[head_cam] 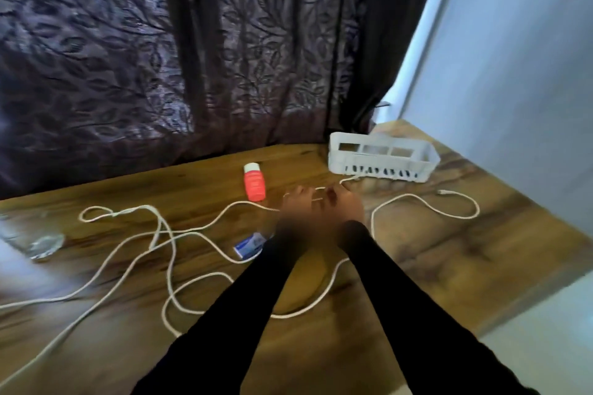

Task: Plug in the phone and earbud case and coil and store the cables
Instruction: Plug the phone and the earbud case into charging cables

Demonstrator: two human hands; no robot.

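dark leaf-patterned curtains (160,58) are seen behind a wooden table (433,250) strewn with white cable (199,231). the cord is judged light, limp and tangle-prone, best taken near its end. both arms are stretched forward, left hand (298,205) and right hand (343,205) side by side, a strand apparently pinched between them before the white basket (382,157).

Both arms reached forward in black sleeves, converging toward the far middle of the view. The left hand (296,205) and the right hand (341,207) were pressed close together, side by side, backs up. Their fingers (330,194) were curled inward and pinched a thin white cable (316,199) between them. Motion blur hid the finer detail of each grip.
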